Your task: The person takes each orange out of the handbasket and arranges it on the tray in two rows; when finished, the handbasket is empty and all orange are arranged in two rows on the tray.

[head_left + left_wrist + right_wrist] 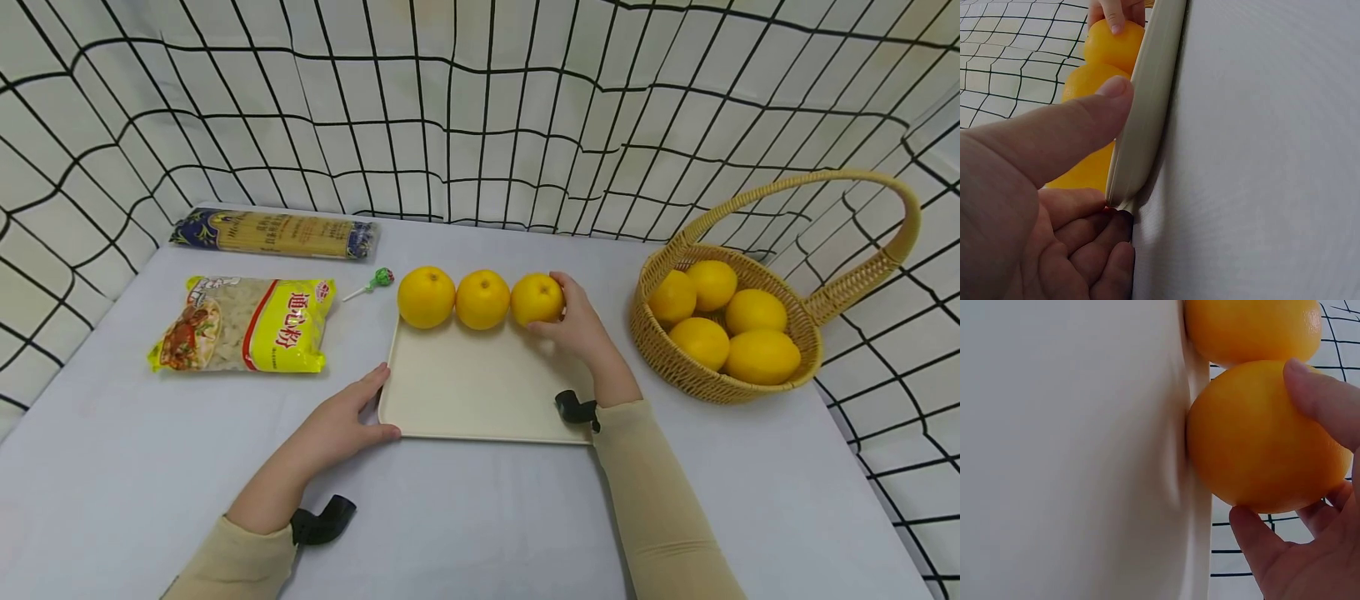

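Three oranges stand in a row along the far edge of a cream rectangular tray (480, 392): a left one (426, 297), a middle one (482, 299) and a right one (537, 299). My right hand (577, 321) grips the right orange, thumb on its near side and fingers behind it. In the right wrist view this orange (1266, 437) sits against the tray's rim, close beside its neighbour. At the tray's near left corner my left hand (345, 425) holds the edge. The left wrist view shows the thumb (1094, 119) along the rim and the other fingers curled by the corner.
A wicker basket (690, 375) with a tall handle holds several yellow fruits on the right. To the left lie a yellow bag of pasta (288, 325), a pack of dry noodles (277, 234) and a lollipop (382, 277). Black netting (450, 129) surrounds the table.
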`<move>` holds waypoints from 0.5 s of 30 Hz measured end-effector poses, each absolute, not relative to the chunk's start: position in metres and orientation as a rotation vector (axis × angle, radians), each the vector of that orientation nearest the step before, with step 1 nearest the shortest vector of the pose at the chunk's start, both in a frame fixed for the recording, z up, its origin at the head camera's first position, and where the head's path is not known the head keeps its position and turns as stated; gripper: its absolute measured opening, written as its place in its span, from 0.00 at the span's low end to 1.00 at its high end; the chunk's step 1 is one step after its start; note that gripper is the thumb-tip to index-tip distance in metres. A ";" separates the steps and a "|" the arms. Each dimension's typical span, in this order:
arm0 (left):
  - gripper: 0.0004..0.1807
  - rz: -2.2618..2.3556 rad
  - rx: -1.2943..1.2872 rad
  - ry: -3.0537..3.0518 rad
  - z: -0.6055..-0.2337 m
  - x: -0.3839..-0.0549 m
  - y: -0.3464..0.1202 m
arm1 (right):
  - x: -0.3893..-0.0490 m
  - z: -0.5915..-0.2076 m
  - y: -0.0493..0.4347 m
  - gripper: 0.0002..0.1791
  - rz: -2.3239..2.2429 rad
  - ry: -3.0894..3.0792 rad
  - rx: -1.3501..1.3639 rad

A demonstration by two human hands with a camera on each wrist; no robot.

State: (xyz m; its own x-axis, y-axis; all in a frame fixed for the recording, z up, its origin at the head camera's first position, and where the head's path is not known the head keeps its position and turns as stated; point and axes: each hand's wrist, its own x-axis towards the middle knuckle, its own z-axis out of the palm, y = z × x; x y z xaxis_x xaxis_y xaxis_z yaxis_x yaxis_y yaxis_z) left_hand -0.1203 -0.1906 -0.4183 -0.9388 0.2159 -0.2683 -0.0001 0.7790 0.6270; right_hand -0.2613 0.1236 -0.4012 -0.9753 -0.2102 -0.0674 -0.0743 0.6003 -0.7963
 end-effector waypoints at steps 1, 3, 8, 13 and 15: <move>0.50 0.931 0.165 2.647 -0.418 -0.120 -0.191 | -0.261 -0.401 0.124 0.50 -1.320 2.666 -0.241; 0.50 0.927 0.166 2.648 -0.419 -0.121 -0.191 | -0.261 -0.401 0.125 0.50 -1.322 2.659 -0.251; 0.51 0.921 0.167 2.653 -0.420 -0.121 -0.191 | -0.261 -0.400 0.126 0.50 -1.299 2.665 -0.252; 0.51 0.917 0.163 2.652 -0.420 -0.121 -0.191 | -0.260 -0.398 0.126 0.50 -1.284 2.658 -0.246; 0.51 0.915 0.164 2.653 -0.420 -0.121 -0.191 | -0.260 -0.398 0.125 0.51 -1.276 2.663 -0.255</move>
